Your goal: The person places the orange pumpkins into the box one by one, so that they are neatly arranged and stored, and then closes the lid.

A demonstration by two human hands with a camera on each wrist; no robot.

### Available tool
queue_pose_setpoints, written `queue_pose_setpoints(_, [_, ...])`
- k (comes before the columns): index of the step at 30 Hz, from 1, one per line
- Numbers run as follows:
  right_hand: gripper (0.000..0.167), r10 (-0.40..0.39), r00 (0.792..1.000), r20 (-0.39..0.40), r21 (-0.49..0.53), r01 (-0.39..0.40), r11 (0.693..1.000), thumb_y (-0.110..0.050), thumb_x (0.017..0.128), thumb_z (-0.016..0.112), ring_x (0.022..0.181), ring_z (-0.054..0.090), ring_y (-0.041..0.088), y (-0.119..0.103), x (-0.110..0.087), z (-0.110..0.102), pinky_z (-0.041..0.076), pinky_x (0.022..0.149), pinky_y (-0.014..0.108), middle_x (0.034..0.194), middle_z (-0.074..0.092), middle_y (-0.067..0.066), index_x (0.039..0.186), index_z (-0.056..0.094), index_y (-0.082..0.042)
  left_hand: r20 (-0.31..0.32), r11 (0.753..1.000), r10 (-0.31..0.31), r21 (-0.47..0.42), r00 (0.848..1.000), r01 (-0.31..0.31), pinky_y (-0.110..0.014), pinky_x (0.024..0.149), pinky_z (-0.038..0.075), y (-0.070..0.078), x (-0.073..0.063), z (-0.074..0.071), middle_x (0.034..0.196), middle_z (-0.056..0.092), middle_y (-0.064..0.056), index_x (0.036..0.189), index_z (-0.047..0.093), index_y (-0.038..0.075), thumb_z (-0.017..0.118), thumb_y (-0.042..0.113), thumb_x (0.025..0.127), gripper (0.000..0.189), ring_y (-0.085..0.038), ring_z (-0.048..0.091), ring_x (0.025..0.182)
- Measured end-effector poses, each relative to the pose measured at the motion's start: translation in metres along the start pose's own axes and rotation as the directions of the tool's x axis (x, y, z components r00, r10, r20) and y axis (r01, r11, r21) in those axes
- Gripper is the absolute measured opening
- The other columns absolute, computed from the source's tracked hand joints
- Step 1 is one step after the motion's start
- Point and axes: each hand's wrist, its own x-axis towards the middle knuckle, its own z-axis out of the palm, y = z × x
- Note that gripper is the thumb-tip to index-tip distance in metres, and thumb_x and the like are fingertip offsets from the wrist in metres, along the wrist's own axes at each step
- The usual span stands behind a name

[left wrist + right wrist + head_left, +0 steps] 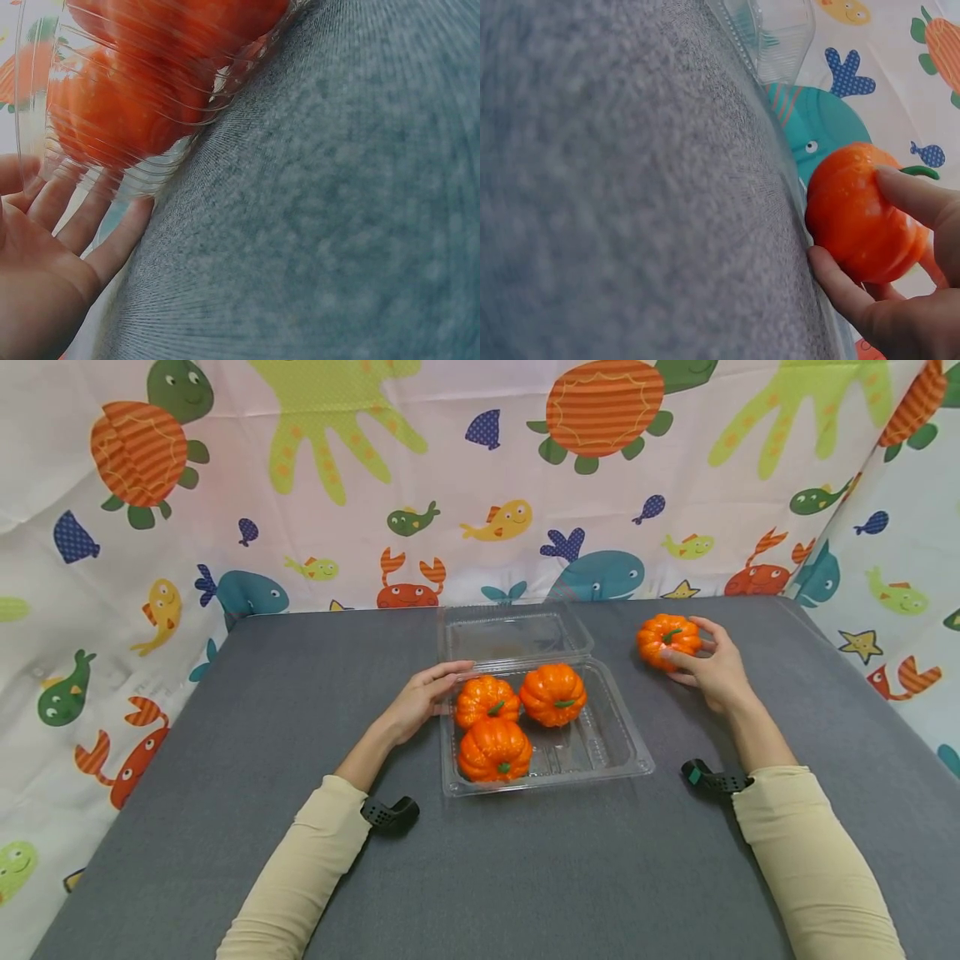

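Observation:
A clear plastic clamshell box lies with its lid folded back, away from the person. Three small orange pumpkins with green stems sit inside, grouped toward the left side. At the box's left wall, my left hand rests with fairly straight fingers; its fingertips touch the ribbed plastic in the left wrist view. Off to the right of the box, my right hand holds another orange pumpkin between thumb and fingers. Its green stem shows beside the thumb in the right wrist view.
A grey cloth covers the table. Behind it and at both sides hangs a white curtain printed with sea animals. Dark bands hang at both wrists by the sleeves.

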Motion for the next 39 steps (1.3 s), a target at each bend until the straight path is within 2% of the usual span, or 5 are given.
queue_pose_setpoints(5, [0.091,0.033,0.997,-0.063,0.135,-0.024,0.991,-0.015,0.080,0.077,0.098,0.051,0.017,-0.004,-0.002,-0.003,0.053,0.075,0.033,0.129,0.028,0.011,0.151,0.021,-0.020,0.006,1.000,0.001,-0.003,1.000,-0.001,-0.035,0.082,0.049,0.000,0.000,-0.001,0.142,0.044,-0.016,0.141,0.042,0.000,0.036,0.016,0.104,0.041,-0.027,0.048,0.121])
queue_pose_setpoints(10, [0.088,0.009,0.995,-0.096,0.159,0.006,0.987,-0.013,0.079,0.078,0.097,0.051,0.017,-0.009,-0.003,-0.004,0.053,0.074,0.033,0.116,0.033,0.001,0.149,0.025,-0.021,0.014,1.000,0.014,-0.011,1.000,-0.013,-0.036,0.082,0.049,-0.001,0.000,-0.001,0.142,0.043,-0.018,0.142,0.040,-0.003,0.036,0.016,0.104,0.042,-0.029,0.048,0.121])
queue_pose_setpoints(21, [0.087,-0.077,0.991,-0.110,0.220,0.099,0.971,-0.010,0.076,0.079,0.100,0.051,0.018,-0.025,-0.011,-0.003,0.053,0.070,0.029,0.119,0.036,0.002,0.147,0.029,-0.021,0.007,1.000,0.007,-0.006,1.000,-0.007,-0.033,0.078,0.049,-0.001,-0.001,-0.001,0.141,0.045,-0.017,0.143,0.039,-0.002,0.035,0.017,0.105,0.043,-0.024,0.051,0.118])
queue_pose_setpoints(32, [0.086,-0.104,0.990,-0.093,0.251,0.125,0.960,-0.010,0.076,0.080,0.105,0.048,0.019,-0.041,-0.022,-0.003,0.053,0.069,0.025,0.123,0.035,0.001,0.145,0.031,-0.024,-0.001,1.000,0.007,-0.007,1.000,-0.007,-0.033,0.079,0.049,0.000,0.000,-0.001,0.141,0.045,-0.016,0.141,0.041,-0.002,0.036,0.016,0.104,0.041,-0.023,0.052,0.114])
queue_pose_setpoints(39, [0.083,-0.137,0.989,-0.057,0.254,0.147,0.956,-0.009,0.079,0.077,0.107,0.046,0.019,-0.046,-0.028,0.001,0.053,0.069,0.024,0.127,0.032,0.004,0.146,0.029,-0.021,0.001,1.000,0.011,-0.005,1.000,-0.011,-0.034,0.078,0.049,0.000,0.000,0.000,0.141,0.044,-0.017,0.141,0.040,-0.003,0.036,0.016,0.104,0.042,-0.024,0.052,0.115])
